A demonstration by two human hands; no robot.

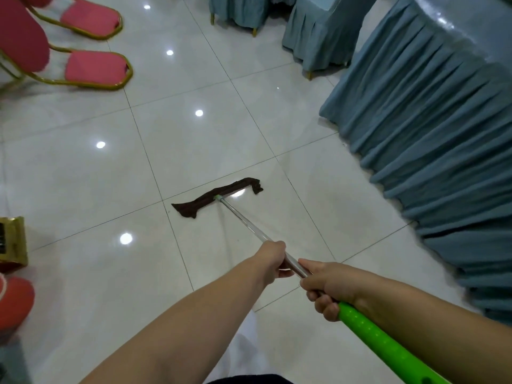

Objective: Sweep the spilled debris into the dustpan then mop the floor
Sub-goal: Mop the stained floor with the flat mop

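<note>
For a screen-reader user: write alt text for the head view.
Both hands grip a mop handle, left hand ahead of right hand, with its dark mop head flat on a glossy white tiled floor. A blue-skirted table stands right, red chairs left.

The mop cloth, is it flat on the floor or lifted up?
Flat on the floor. The brown mop cloth lies stretched across the white tiles, with no gap visible under it, and the handle slants up to both hands.

glossy white floor tiles (pixel 83 167) are marked by dark grout lines and ceiling-light reflections. red-cushioned gold chairs (pixel 91 69) are seen left, a blue pleated table skirt (pixel 432 128) right.
</note>
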